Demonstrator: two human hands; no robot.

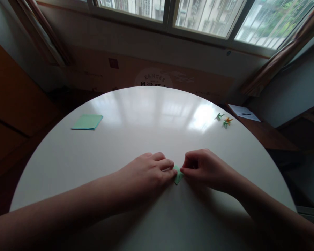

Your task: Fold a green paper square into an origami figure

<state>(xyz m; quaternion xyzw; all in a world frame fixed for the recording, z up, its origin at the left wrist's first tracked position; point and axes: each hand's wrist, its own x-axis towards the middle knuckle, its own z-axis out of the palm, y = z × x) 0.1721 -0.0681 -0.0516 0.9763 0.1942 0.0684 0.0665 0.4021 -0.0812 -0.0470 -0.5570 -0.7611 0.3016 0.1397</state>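
A small piece of folded green paper (pixel 178 176) lies on the white table in front of me, its lower end coming to a point. My left hand (pixel 157 169) rests over its left side, fingers bent together and the tips pressing on the paper. From the right, my right hand (pixel 202 167) pinches the paper's right edge between thumb and index finger, with the other fingers curled in. The fingertips of both hands cover part of the paper, so its full shape is hidden.
A stack of green square paper (pixel 87 122) lies at the table's (pixel 136 139) left. Small folded paper figures, green (pixel 219 116) and orange (pixel 228 120), stand near the far right edge. Beyond it, a pen (pixel 246 114) lies on a white sheet (pixel 238 111) on a brown surface.
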